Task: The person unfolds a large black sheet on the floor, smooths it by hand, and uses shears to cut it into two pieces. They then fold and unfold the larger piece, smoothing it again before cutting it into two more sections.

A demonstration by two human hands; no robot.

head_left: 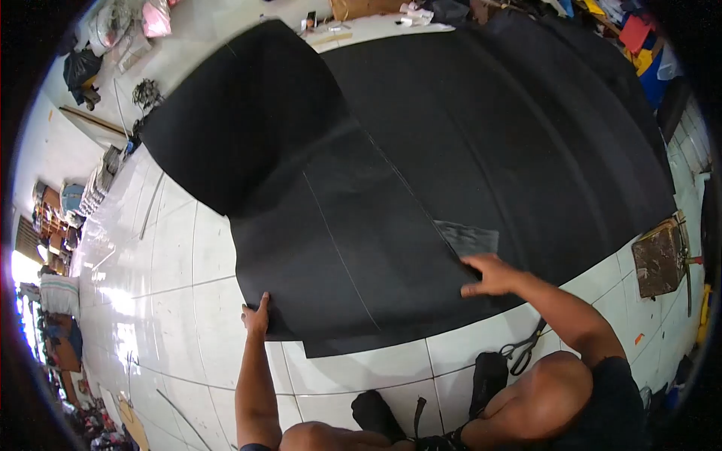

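A large black sheet [301, 255] lies over a wider black sheet [541, 150] on the floor, its far part folded over. Pale lines run along the top sheet. My left hand [256, 316] is at its near left edge, with thumb and finger around the border. On the right, my right hand [492, 276] holds the top sheet's side edge, thumb and fingertips spread on either side. A grey translucent patch [470, 238] shows just beyond my right hand. Black scissors [523, 352] lie on the tiles near my right foot.
White tiles [169, 316] surround the sheets. A worn brown block [659, 259] sits at the right. Bags and piled goods line the left side, with a black bag [81, 69] at the upper left. Colourful cloth or plastic [638, 34] is heaped at the upper right.
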